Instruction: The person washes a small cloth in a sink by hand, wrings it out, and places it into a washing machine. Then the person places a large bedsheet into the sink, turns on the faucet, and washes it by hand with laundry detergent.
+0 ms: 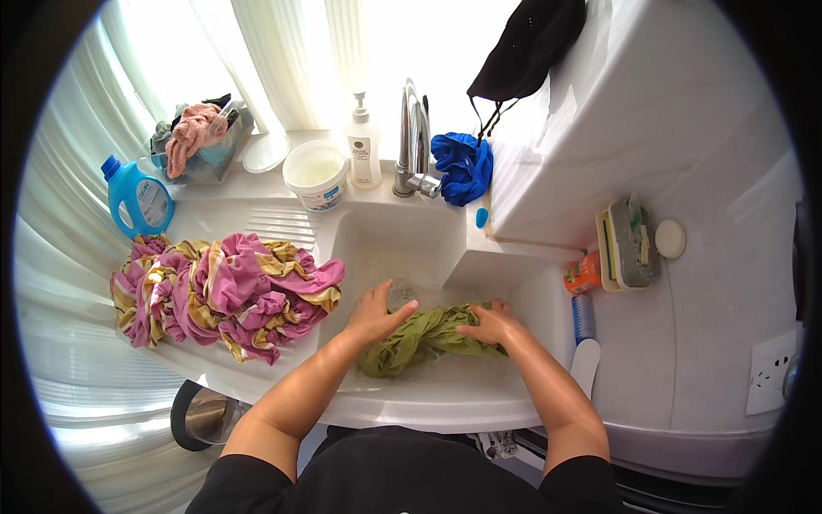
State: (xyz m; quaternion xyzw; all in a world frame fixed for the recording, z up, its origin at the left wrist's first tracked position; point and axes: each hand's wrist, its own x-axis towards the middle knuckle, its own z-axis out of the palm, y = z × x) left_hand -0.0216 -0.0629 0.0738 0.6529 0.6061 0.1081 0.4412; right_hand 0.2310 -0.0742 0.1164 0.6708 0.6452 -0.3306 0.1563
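Observation:
A twisted olive-green cloth [428, 338] lies wet in the white sink basin [398, 244], in shallow, cloudy water. At the cloth's left end is my left hand [374, 315], open, its fingers stretched forward and the thumb pointing right. My right hand [494, 325] is closed over the right end, with the thumb on the near side and the fingers on the far side. Left of the basin, a pink and yellow bundle of fabric [231, 291] is heaped on the ribbed drainboard [287, 224].
Behind the basin stand a chrome faucet [413, 141], pump bottle [364, 150], white tub [316, 176] and bunched blue cloth [463, 167]. A blue detergent bottle [139, 201] and clothes-filled clear box [210, 158] are back left. A soap holder [629, 244] hangs right.

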